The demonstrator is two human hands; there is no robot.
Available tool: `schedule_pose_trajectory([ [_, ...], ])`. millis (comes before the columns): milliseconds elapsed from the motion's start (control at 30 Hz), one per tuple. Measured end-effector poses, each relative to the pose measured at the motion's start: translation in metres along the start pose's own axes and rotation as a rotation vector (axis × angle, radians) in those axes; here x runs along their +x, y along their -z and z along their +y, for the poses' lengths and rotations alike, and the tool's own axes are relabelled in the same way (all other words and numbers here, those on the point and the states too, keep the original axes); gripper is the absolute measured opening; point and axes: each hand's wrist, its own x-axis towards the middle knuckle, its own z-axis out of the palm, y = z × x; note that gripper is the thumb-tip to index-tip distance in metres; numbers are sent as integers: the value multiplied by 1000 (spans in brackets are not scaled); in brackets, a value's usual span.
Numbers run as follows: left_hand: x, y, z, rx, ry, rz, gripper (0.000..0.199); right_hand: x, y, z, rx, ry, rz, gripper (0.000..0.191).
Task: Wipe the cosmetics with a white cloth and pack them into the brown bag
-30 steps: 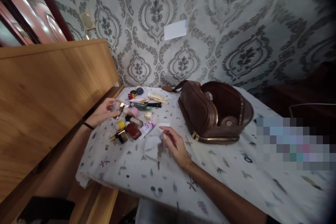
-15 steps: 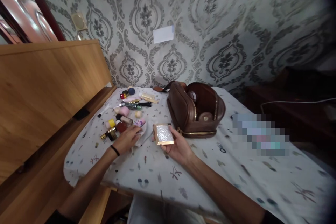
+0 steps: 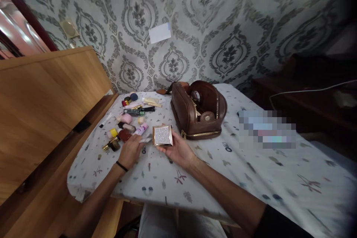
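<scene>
My right hand (image 3: 180,150) holds a square compact (image 3: 163,135) with a gold rim and a glittery silver top, tilted up above the table. The fingers of my left hand (image 3: 130,152), which wears a black band at the wrist, are drawn together at a thin white piece (image 3: 145,140), perhaps a tissue or wrapper. Just beyond those fingers lies a purple-and-white tube (image 3: 141,129). Beside it are a dark red bottle (image 3: 124,134) and a black bottle with a gold cap (image 3: 113,144). The brown cosmetic bag (image 3: 182,109) stands unzipped to the right, with a small round item (image 3: 196,96) inside.
More cosmetics lie at the back left, among them a pink sponge (image 3: 126,119), a green tube (image 3: 134,112) and a cream tube (image 3: 150,100). A blurred-out object (image 3: 267,128) lies on the right. A wooden panel (image 3: 55,81) borders the table's left side.
The view has shifted, and the compact's top is turned more squarely toward me. My left hand has drawn back slightly, and the white piece by its fingers looks smaller.
</scene>
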Motion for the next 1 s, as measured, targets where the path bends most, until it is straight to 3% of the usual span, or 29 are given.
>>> schedule_pose_trajectory([
  [133, 17, 25, 26, -265, 98, 158, 21, 4, 3, 1, -19, -16, -27, 28],
  [200, 26, 30, 46, -337, 21, 206, 19, 5, 3, 3, -33, -14, -41, 29],
  [333, 38, 7, 79, -278, -304, 108, 9, 7, 6, 8, -94, 57, -28, 21],
  [400, 43, -14, 85, -224, -323, 78, 10, 8, 8, 11, -124, 63, -21, 19],
  [533, 59, -40, 74, -319, -29, 142, 19, 7, 10, 13, -146, 29, -25, 25],
  [700, 72, -47, 43, -782, 273, 184, 32, 3, 5, 9, -187, 50, -80, 33],
  [833, 69, -52, 29, -901, 301, 182, 37, 2, 2, 8, -197, 60, -102, 35],
  [1000, 67, -51, 33, -870, 244, 159, 48, 2, 1, 4, -307, 107, -89, 42],
])
